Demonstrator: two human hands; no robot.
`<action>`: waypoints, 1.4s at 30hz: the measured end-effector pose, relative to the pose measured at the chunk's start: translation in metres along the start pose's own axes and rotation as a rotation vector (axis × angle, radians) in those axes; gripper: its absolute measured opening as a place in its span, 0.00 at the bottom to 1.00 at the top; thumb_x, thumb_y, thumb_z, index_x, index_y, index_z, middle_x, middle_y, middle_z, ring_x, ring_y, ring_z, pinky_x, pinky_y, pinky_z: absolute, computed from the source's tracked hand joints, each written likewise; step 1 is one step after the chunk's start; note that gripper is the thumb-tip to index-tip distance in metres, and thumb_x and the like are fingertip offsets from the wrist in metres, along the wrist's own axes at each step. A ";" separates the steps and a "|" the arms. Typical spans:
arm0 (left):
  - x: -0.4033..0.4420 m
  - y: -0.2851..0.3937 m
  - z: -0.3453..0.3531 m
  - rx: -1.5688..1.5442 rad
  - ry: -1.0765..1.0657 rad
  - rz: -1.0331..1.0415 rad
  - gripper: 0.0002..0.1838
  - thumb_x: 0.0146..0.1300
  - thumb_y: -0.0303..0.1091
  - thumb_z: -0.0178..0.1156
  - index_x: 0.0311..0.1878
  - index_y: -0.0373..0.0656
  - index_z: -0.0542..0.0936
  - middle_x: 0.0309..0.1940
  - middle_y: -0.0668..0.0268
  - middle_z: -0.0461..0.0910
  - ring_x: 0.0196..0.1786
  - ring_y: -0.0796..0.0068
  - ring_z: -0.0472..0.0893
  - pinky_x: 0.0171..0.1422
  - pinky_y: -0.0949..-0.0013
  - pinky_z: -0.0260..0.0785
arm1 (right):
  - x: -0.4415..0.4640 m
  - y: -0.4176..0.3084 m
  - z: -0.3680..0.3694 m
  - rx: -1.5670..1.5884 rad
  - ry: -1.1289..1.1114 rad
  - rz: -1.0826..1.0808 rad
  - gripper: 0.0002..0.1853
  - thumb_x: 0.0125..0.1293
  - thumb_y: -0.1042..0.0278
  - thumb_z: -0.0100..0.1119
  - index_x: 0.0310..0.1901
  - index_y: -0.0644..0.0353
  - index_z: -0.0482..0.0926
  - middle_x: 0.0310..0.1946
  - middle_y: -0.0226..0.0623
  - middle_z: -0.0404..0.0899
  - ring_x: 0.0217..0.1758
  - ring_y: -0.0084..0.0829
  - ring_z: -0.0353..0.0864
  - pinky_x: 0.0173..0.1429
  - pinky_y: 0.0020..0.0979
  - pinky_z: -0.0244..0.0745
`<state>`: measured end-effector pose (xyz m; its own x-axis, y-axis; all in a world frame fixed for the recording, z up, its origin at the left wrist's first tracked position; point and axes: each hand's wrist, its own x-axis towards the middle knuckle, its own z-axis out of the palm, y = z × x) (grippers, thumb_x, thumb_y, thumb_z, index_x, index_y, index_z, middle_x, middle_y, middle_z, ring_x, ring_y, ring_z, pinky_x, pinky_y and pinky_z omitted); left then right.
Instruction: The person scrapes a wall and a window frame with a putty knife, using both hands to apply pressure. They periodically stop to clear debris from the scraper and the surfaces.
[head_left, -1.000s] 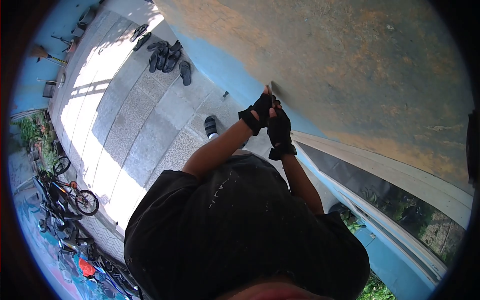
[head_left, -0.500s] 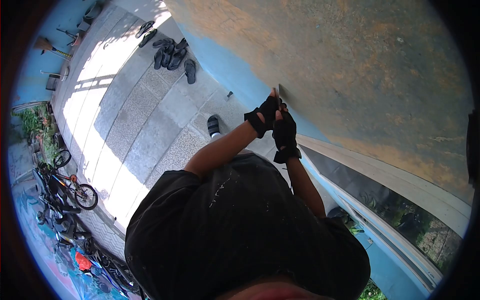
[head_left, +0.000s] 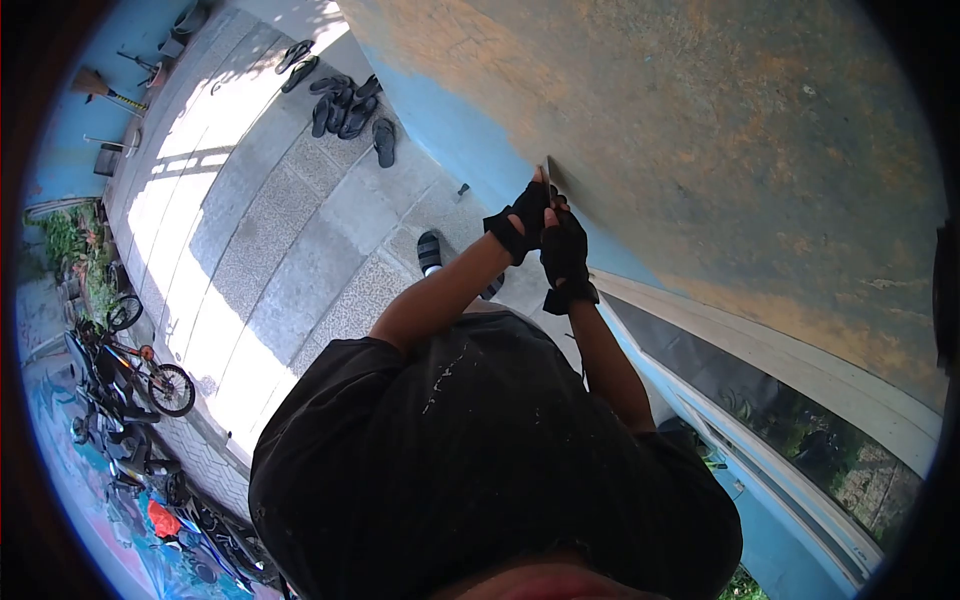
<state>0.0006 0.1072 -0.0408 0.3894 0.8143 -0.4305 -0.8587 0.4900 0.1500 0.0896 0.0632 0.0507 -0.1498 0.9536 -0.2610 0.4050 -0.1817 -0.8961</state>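
A scraper [head_left: 547, 174] with a thin flat metal blade is seen nearly edge-on, its tip against the wall [head_left: 700, 150]. My left hand [head_left: 529, 210], in a black fingerless glove, is closed round it near the blade. Just below, my right hand [head_left: 566, 248] wears a matching glove and is closed on the scraper's lower end, touching my left hand. The handle is hidden by the gloves. Mottled grey and tan patches cover most of the wall, with light blue paint along its lower edge.
Several dark sandals [head_left: 345, 108] lie on the paved floor [head_left: 300, 230] by the wall. A small dark object [head_left: 463, 190] lies closer to my foot. A window frame [head_left: 740, 335] runs along my right. Bicycles [head_left: 170, 388] and motorbikes stand far left.
Both hands and the scraper have shifted slightly up and left along the wall. The grip looks the same.
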 end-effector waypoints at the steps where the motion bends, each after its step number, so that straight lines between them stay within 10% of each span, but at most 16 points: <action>1: -0.001 0.014 0.003 0.058 0.073 0.081 0.34 0.65 0.72 0.36 0.35 0.48 0.71 0.24 0.66 0.73 0.29 0.70 0.74 0.35 0.69 0.71 | 0.010 -0.006 0.010 0.014 0.030 -0.063 0.21 0.72 0.54 0.48 0.54 0.63 0.77 0.47 0.44 0.82 0.53 0.34 0.79 0.57 0.30 0.70; 20: -0.005 0.063 -0.026 0.049 0.031 0.022 0.34 0.65 0.72 0.39 0.23 0.48 0.68 0.21 0.63 0.72 0.28 0.64 0.73 0.38 0.64 0.71 | 0.026 -0.017 0.061 0.132 0.119 -0.106 0.20 0.71 0.57 0.51 0.56 0.63 0.76 0.52 0.39 0.80 0.57 0.31 0.76 0.61 0.28 0.66; 25: -0.011 0.036 0.007 0.161 0.126 -0.062 0.34 0.66 0.70 0.39 0.24 0.47 0.71 0.24 0.62 0.74 0.31 0.64 0.75 0.40 0.63 0.71 | 0.023 0.033 0.034 0.032 0.145 -0.111 0.17 0.71 0.55 0.51 0.51 0.59 0.79 0.25 0.25 0.76 0.23 0.17 0.73 0.26 0.22 0.67; 26: -0.010 0.046 0.003 0.154 0.161 -0.031 0.34 0.66 0.70 0.39 0.25 0.47 0.71 0.25 0.62 0.75 0.32 0.64 0.75 0.40 0.63 0.71 | 0.029 0.025 0.039 0.025 0.155 -0.101 0.17 0.71 0.55 0.51 0.51 0.59 0.79 0.25 0.25 0.76 0.23 0.17 0.73 0.26 0.22 0.67; 28: -0.001 0.084 -0.007 0.158 0.190 0.001 0.33 0.66 0.70 0.39 0.27 0.47 0.71 0.25 0.62 0.76 0.33 0.64 0.76 0.41 0.63 0.72 | 0.052 -0.010 0.068 0.131 0.035 0.119 0.20 0.71 0.56 0.50 0.59 0.59 0.76 0.52 0.42 0.79 0.57 0.32 0.77 0.61 0.30 0.68; 30: 0.004 0.123 -0.027 0.036 0.163 0.151 0.34 0.65 0.71 0.39 0.25 0.48 0.71 0.27 0.62 0.77 0.33 0.64 0.77 0.43 0.61 0.73 | 0.086 -0.021 0.097 0.110 -0.052 0.104 0.20 0.71 0.56 0.51 0.58 0.58 0.76 0.45 0.39 0.83 0.50 0.30 0.79 0.56 0.30 0.70; 34: -0.033 0.158 -0.013 0.056 0.164 -0.006 0.35 0.63 0.73 0.40 0.36 0.47 0.74 0.34 0.63 0.78 0.41 0.63 0.78 0.53 0.57 0.72 | 0.098 -0.040 0.112 0.189 -0.099 0.076 0.18 0.71 0.55 0.51 0.52 0.58 0.78 0.32 0.34 0.81 0.33 0.27 0.79 0.39 0.28 0.74; 37: -0.040 0.149 -0.042 -0.064 0.093 -0.143 0.35 0.68 0.67 0.35 0.62 0.45 0.66 0.54 0.59 0.75 0.56 0.61 0.74 0.62 0.55 0.64 | 0.053 -0.050 0.089 0.293 -0.211 0.289 0.14 0.71 0.54 0.51 0.40 0.57 0.75 0.18 0.26 0.69 0.12 0.19 0.63 0.17 0.24 0.57; 42: -0.100 0.142 -0.068 0.133 0.202 -0.212 0.28 0.70 0.55 0.43 0.65 0.45 0.63 0.66 0.61 0.68 0.66 0.64 0.67 0.62 0.59 0.61 | -0.053 -0.032 0.002 0.160 0.041 0.310 0.13 0.71 0.58 0.53 0.43 0.60 0.77 0.18 0.24 0.69 0.14 0.16 0.62 0.18 0.23 0.57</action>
<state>-0.1828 0.0739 -0.0375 0.4693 0.6184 -0.6304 -0.7096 0.6890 0.1476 0.0823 0.0182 0.0920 -0.0037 0.8557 -0.5175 0.2787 -0.4961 -0.8223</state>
